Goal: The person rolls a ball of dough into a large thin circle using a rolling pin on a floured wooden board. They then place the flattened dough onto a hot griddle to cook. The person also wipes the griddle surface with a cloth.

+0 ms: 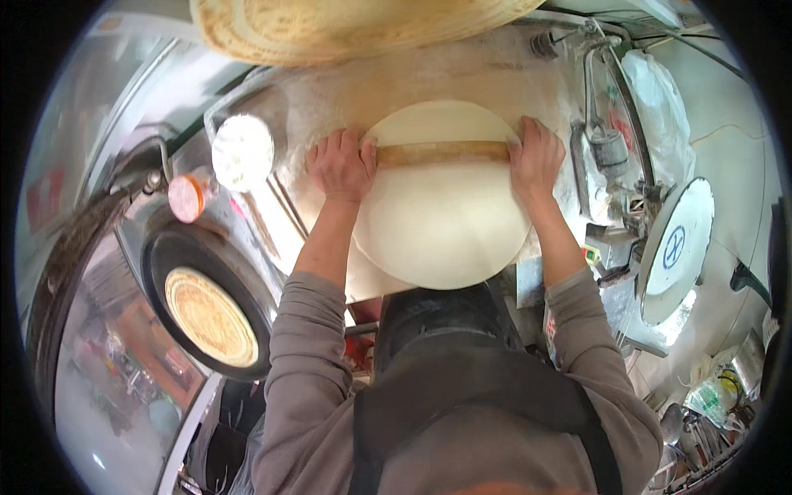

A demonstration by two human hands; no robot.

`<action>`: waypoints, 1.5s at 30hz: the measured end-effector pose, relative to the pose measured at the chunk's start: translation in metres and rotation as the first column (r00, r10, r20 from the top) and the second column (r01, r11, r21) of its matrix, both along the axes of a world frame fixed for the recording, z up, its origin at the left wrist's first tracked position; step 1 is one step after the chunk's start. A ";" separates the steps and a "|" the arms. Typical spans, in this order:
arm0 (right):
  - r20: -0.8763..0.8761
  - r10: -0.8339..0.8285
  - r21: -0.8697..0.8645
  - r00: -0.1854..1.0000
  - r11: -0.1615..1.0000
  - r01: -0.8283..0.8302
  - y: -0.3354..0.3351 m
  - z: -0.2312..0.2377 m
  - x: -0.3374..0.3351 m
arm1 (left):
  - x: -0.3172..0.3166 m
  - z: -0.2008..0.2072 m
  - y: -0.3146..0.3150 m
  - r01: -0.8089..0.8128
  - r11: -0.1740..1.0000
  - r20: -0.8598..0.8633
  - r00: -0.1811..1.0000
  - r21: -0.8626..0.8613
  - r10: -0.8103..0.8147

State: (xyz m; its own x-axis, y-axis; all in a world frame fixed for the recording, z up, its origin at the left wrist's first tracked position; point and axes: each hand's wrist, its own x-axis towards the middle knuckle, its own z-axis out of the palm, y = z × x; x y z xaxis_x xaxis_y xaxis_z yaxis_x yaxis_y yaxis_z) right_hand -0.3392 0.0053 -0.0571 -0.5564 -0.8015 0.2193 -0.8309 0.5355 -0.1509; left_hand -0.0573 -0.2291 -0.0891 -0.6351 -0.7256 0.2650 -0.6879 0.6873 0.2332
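Note:
A wide, thin round of pale dough (441,227) lies on the floured work board (318,95), its near edge reaching the board's front. Across its upper part rests a wooden rolling pin (443,153). My left hand (340,165) is closed over the pin's left end, and my right hand (538,157) grips the right end. Both pin ends are hidden under my fingers. Each hand sits near the dough's outer edge, with the forearms coming up on either side of it.
At left, a browned flatbread (212,318) lies on a black round griddle (153,260). Near it stand a white bowl (242,153) and an orange-lidded jar (186,199). A large flatbread (355,29) spans the far edge. A white enamel tray (689,239) and metal fittings (609,148) are at right.

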 end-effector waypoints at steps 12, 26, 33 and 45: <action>0.181 0.186 -0.079 0.966 0.981 -0.174 -0.096 0.041 -0.028 | -0.070 0.054 -0.031 -0.115 0.971 -0.040 0.993 -0.208 0.109; 0.889 0.002 0.041 0.459 0.996 -0.085 0.081 0.050 -0.007 | 0.094 0.065 0.147 -0.128 -0.369 0.327 0.768 0.920 0.551; 0.595 0.216 0.128 0.774 0.926 -0.356 0.179 0.094 0.056 | 0.121 0.056 0.180 -0.156 0.954 -0.191 0.959 0.258 0.208; 0.031 0.013 -0.166 0.999 0.986 -0.008 0.055 0.003 0.020 | 0.018 0.004 0.086 -0.237 0.970 -0.042 0.971 -0.049 0.235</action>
